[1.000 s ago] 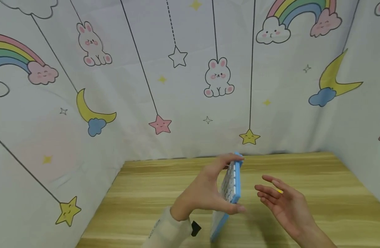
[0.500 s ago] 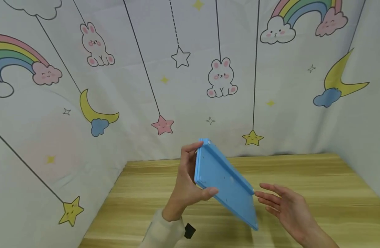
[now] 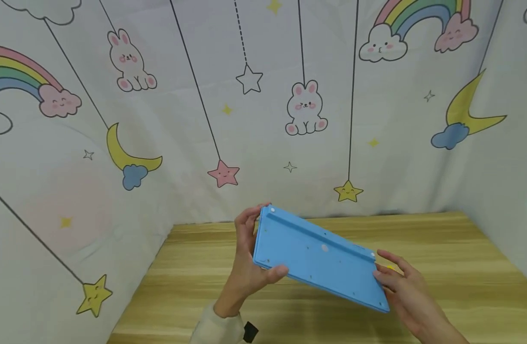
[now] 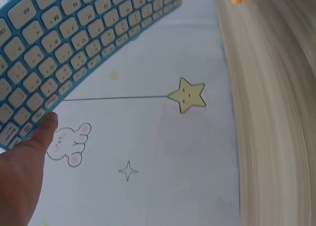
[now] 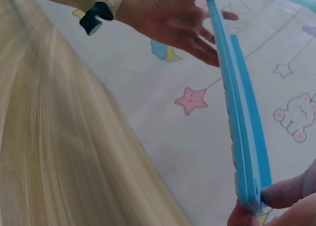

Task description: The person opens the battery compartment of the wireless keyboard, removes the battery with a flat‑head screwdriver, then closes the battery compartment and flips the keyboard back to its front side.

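Observation:
A light blue keyboard [image 3: 319, 260] is up off the table, its underside turned to the head view and its right end lower. My left hand [image 3: 244, 272] grips the left end, thumb on the lower long edge, fingers behind the short side. At the other end my right hand [image 3: 411, 294] pinches the short side, with the thumb on the underside. The left wrist view shows the white keys of the keyboard [image 4: 79, 40] and part of my left hand [image 4: 24, 174]. Edge-on, the keyboard [image 5: 239, 122] spans between both hands in the right wrist view.
Below lies the wood-grain table [image 3: 194, 267]. A printed cloth [image 3: 263, 143] with stars, rabbits and moons rises at the back and sides. Something small and yellow [image 3: 390, 268] shows partly behind the right hand. A dark band [image 5: 94, 19] sits at the left wrist.
The left hand has swung the keyboard from edge-on to showing its blue underside, its free end moving right. The right hand, apart from it before, has taken hold of that end.

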